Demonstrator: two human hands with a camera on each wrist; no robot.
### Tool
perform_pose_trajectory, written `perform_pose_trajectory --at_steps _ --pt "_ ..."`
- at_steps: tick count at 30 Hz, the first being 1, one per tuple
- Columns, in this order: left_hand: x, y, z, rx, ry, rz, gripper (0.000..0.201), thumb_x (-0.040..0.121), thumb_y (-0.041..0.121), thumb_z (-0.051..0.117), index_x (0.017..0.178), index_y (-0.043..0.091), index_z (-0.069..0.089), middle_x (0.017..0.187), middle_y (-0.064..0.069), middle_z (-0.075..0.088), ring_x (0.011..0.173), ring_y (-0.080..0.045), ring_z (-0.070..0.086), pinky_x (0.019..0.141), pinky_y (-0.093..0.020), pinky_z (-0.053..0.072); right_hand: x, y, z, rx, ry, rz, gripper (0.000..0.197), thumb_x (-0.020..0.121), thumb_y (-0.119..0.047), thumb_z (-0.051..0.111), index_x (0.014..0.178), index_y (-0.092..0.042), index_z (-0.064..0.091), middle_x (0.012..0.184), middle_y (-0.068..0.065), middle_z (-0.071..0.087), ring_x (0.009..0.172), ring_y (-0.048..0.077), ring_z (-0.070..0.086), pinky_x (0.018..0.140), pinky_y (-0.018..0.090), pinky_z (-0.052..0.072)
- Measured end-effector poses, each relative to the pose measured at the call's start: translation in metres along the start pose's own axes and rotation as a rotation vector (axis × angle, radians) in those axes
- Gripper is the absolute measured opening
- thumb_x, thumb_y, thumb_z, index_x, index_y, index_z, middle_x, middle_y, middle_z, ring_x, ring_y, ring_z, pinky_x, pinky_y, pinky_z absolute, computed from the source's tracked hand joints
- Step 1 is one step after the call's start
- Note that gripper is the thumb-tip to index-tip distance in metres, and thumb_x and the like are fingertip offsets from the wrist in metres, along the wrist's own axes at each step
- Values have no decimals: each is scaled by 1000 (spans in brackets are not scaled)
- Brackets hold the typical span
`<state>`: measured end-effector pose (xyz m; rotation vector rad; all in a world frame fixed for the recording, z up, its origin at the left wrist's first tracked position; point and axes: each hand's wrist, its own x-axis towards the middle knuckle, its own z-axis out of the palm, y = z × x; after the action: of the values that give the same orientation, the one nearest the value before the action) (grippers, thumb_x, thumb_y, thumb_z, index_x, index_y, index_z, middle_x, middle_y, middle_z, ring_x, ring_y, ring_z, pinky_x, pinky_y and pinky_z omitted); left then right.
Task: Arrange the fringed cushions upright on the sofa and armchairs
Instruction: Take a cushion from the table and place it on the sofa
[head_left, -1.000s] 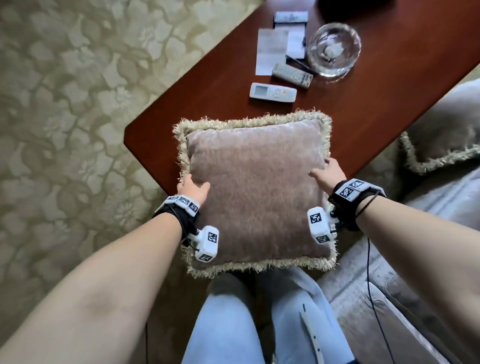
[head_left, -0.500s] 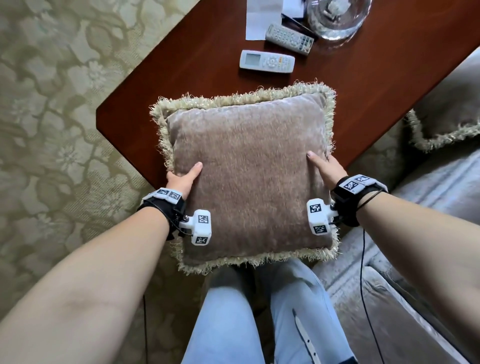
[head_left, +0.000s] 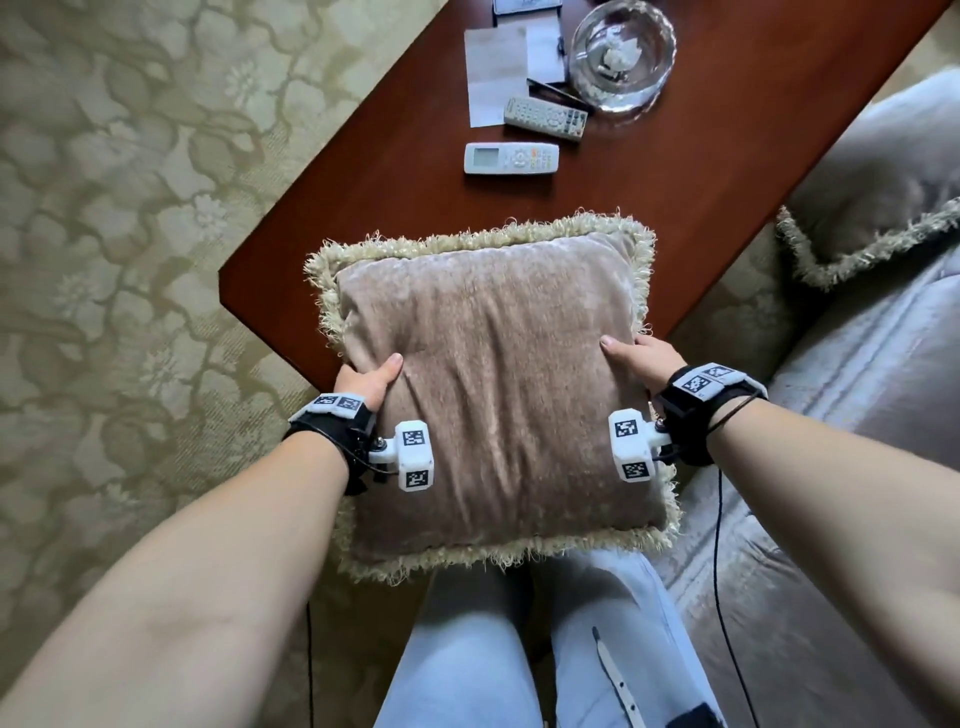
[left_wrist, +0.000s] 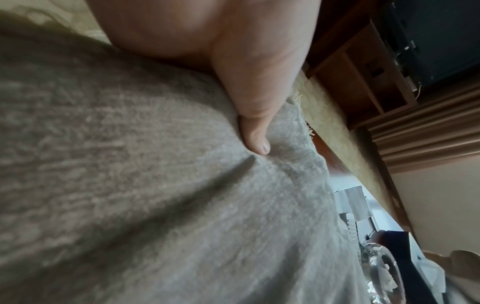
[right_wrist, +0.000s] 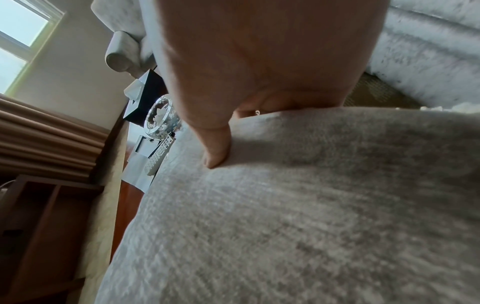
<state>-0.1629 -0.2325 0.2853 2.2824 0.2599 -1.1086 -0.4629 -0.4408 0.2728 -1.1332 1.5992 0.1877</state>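
Note:
I hold a taupe velvet cushion (head_left: 493, 384) with a cream fringe flat in the air, over my knees and the near corner of the coffee table. My left hand (head_left: 366, 382) grips its left edge, thumb pressed on top and fingers hidden beneath. My right hand (head_left: 641, 358) grips the right edge the same way. In the left wrist view the thumb of my left hand (left_wrist: 255, 115) dents the cushion (left_wrist: 155, 205). The thumb of my right hand (right_wrist: 215, 144) likewise digs into the cushion (right_wrist: 311, 216). A second fringed cushion (head_left: 878, 208) lies on the grey sofa (head_left: 857, 395) at the right.
The red-brown coffee table (head_left: 395, 156) carries a white remote (head_left: 511, 158), a grey remote (head_left: 545, 118), papers (head_left: 496, 73) and a glass bowl (head_left: 621, 52). Patterned olive carpet (head_left: 114, 208) covers the floor at the left. My legs in light jeans (head_left: 519, 660) are below the cushion.
The cushion has stayed gripped in both hands; both thumbs have come up onto its top face. The view has shifted, so the table and its items sit differently in frame.

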Motion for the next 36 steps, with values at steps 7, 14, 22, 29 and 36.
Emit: perform_pose_trajectory --at_steps 7,14,22,29,36 --pt "-48 59 -34 100 14 205 83 77 51 73 138 1 47 137 -15 56 123 -34 56 106 -43 44 -79 -32 -32 130 75 -85 75 56 -68 73 105 -11 66 109 10 71 99 29 68 92 44 54" --pt "-153 149 -54 80 28 475 65 88 38 67 135 -3 48 137 -19 55 127 -34 52 105 -34 39 -164 -71 -107 286 233 -306 83 53 -71 76 114 -16 66 107 4 73 100 23 69 95 40 54" --pt "-288 245 -35 61 -98 748 51 90 33 65 127 -1 57 130 -20 60 121 -34 57 98 -31 41 -270 -80 -214 430 468 -408 48 88 -31 69 127 -5 58 107 6 60 100 20 59 85 27 45" --pt "-395 293 55 43 -257 958 41 90 30 65 122 5 62 119 -15 67 112 -32 62 92 -32 46 -298 -33 -339 634 665 -403 55 84 -30 73 129 -3 56 119 11 65 107 29 63 99 47 50" --pt "-489 316 202 100 -435 1051 44 89 34 64 124 7 60 114 -10 66 108 -30 63 96 -36 49 -323 44 -462 753 836 -326 50 87 -21 70 132 -4 54 122 9 62 111 27 61 99 44 49"
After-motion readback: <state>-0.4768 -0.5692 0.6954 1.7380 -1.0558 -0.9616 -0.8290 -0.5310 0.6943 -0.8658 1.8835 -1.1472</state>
